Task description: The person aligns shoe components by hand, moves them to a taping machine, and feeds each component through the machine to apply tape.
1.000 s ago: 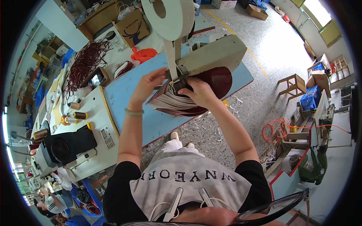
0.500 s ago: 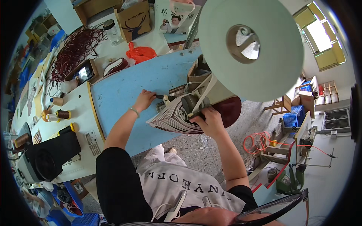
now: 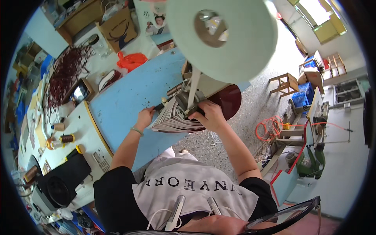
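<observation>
A fanned stack of thin white and dark-striped pieces (image 3: 172, 119) hangs at the front edge of the blue table (image 3: 129, 94), against a small metal machine (image 3: 182, 100) with a pale belt (image 3: 194, 88). My left hand (image 3: 145, 118), a bracelet at its wrist, is closed round a dark handle (image 3: 158, 107) on the machine's left side. My right hand (image 3: 211, 115) grips a dark part at the machine's right, thumb below and fingers over the top. Beside that hand lies a glossy dark red rounded panel (image 3: 231, 102). My fingers partly hide what the right hand grips.
A large pale green lamp shade (image 3: 243, 43) hangs over the machine's far side. Thread spools (image 3: 67, 138) and a black sewing machine (image 3: 58, 184) stand on the white table at left. Behind are a red plastic bag (image 3: 131, 60), a jar (image 3: 100, 49) and dark red cords (image 3: 68, 72).
The whole view has shifted, so the lamp and machine appear farther left and higher. Both hands keep their grips; my left hand and the handle sit slightly lower beside the stack.
</observation>
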Available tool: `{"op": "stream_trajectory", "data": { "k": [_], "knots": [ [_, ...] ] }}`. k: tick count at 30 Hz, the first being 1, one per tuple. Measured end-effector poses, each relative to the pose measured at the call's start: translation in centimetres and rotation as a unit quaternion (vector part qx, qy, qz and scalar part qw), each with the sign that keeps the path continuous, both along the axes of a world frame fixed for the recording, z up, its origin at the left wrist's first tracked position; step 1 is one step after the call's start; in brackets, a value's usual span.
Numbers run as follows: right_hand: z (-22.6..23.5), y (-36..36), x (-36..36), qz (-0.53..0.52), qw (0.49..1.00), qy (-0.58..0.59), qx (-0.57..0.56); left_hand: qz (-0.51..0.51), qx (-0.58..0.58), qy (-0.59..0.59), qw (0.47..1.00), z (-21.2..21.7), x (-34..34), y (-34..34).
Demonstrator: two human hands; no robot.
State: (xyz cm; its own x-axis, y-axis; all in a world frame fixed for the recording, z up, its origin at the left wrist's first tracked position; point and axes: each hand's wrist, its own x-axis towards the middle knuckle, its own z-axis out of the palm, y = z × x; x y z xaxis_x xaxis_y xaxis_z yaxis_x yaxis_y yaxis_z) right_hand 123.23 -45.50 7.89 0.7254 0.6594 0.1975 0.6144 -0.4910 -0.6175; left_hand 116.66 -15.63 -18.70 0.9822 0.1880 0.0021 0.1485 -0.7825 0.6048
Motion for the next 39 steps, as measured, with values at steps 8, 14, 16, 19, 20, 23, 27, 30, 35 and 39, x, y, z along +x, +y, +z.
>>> {"op": "stream_trajectory", "data": {
  "k": [8, 14, 16, 19, 20, 23, 27, 30, 35, 39],
  "knots": [
    [0.7, -4.7, -1.8, -0.113, 0.969, -0.202, 0.091, -0.097, -0.442, 0.025, 0.891, 21.5, 3.9, -2.0],
    [-3.4, -5.9, 0.7, -0.433, 0.882, -0.08, 0.166, -0.32, -0.314, 0.014, 0.894, 23.1, 4.1, -6.8],
    [-2.8, -6.4, 1.9, -0.408, 0.897, 0.112, 0.13, -0.264, -0.41, 0.048, 0.872, 23.8, 3.6, -8.4],
    [-1.5, -7.0, 4.4, -0.332, 0.919, 0.188, 0.103, -0.22, -0.451, 0.049, 0.864, 23.3, 2.8, -8.6],
    [-2.4, -7.0, 5.3, -0.32, 0.894, 0.278, 0.146, -0.194, -0.471, 0.048, 0.859, 23.0, 2.4, -8.6],
    [-3.4, -7.4, 6.4, -0.278, 0.912, 0.274, 0.124, -0.138, -0.53, 0.065, 0.834, 22.8, 1.9, -9.3],
    [-1.4, -6.8, 3.2, -0.293, 0.95, 0.102, 0.023, -0.134, -0.352, -0.001, 0.926, 20.1, 1.2, -6.8],
    [-1.1, -7.5, 2.7, -0.271, 0.949, 0.143, 0.07, -0.224, -0.209, -0.044, 0.951, 23.8, 2.7, -6.8],
    [-3.8, -8.0, 5.4, -0.227, 0.938, 0.221, 0.138, -0.232, -0.069, -0.026, 0.97, 24.6, 6.8, -7.1],
    [-2.9, -7.5, 6.9, -0.186, 0.931, 0.274, 0.155, -0.234, -0.15, -0.09, 0.956, 23.4, 9.6, -9.3]
  ]
}}
